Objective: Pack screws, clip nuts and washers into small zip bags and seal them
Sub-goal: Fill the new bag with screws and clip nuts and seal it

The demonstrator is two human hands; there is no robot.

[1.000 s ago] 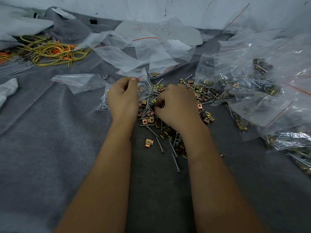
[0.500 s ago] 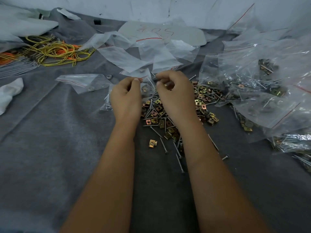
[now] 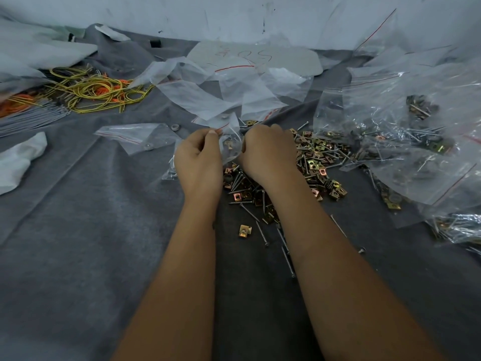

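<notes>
On the grey cloth (image 3: 91, 230), mid-table, small zip bag (image 3: 230, 142) held up btwn both hands, left hand (image 3: 199, 162) pinching its red-striped top edge, right hand (image 3: 268, 152) curled at the other side, grip hidden, loose screws & clip nuts (image 3: 316, 165) piled just beneath, filled bags (image 3: 406, 142) at right.

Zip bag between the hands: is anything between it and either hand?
Nothing visible. The left hand pinches the zip bag at its red-lined top edge, and the right hand touches its other side. Whether the right fingers hold a part is hidden.
</notes>
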